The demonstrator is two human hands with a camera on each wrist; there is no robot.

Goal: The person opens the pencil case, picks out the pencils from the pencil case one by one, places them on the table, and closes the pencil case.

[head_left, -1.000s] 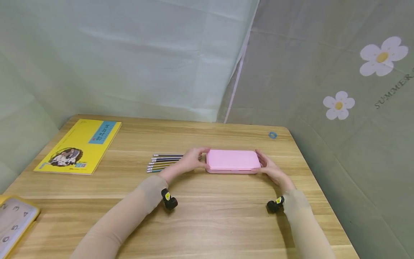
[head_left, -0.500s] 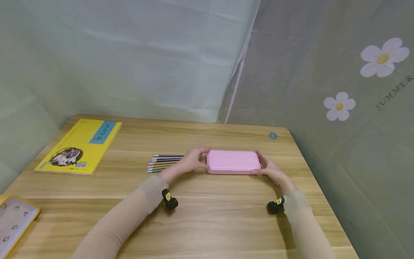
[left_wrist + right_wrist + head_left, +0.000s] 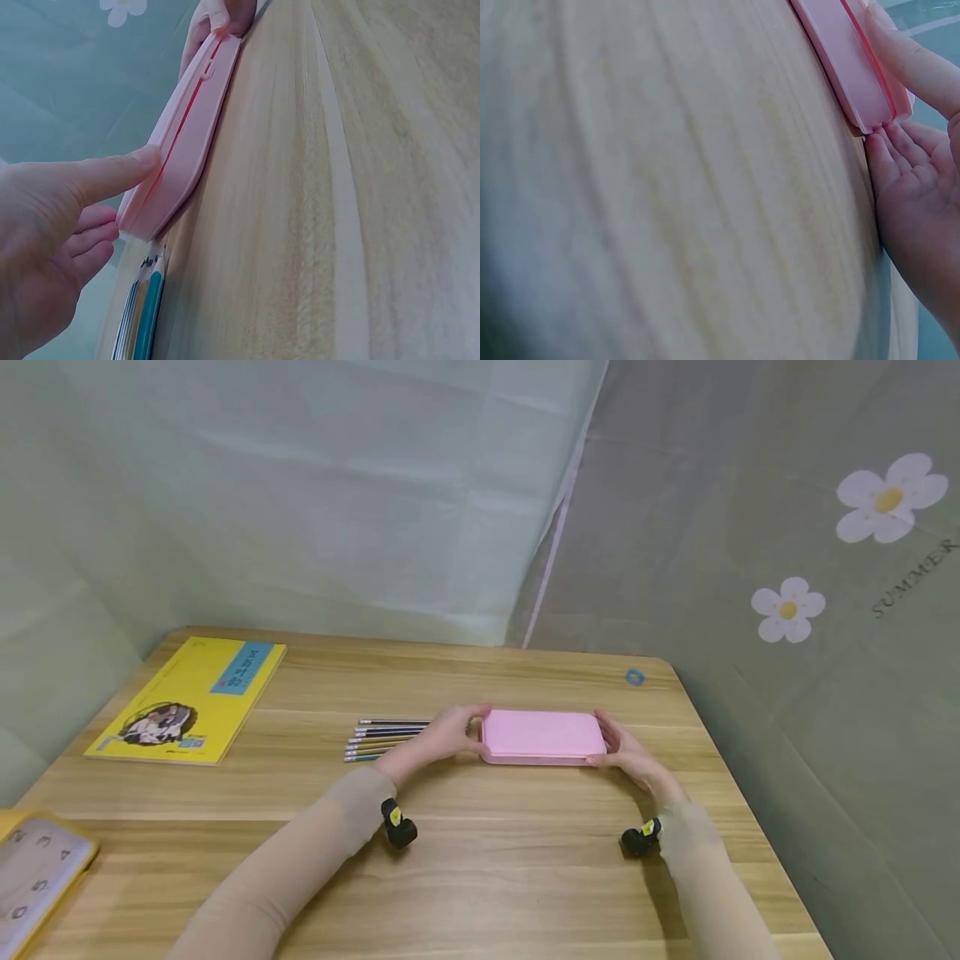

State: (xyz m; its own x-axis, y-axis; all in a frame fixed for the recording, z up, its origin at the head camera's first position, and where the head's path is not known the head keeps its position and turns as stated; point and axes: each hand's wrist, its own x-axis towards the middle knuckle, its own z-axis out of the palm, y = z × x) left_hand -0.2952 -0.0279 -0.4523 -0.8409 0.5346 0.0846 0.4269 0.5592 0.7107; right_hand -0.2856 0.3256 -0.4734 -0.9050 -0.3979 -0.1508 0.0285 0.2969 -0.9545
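A closed pink pencil case lies flat on the wooden table, and both hands grip it, one at each short end. At its left end is the left hand, thumb along the front edge and fingers at the back. The right hand holds the other end the same way. The left wrist view shows a red line along the case's side and a small clasp. Sharpened pencils lie side by side at the left, their tips hidden behind the left hand in the head view.
A yellow book lies at the table's back left. A yellow-framed board with numbers is at the front left. Near the back right corner sits a small blue ring. Hanging cloth borders the table behind and at the right.
Both hands stay on the ends of the pencil case, which keeps its place on the table. The head view has shifted slightly.
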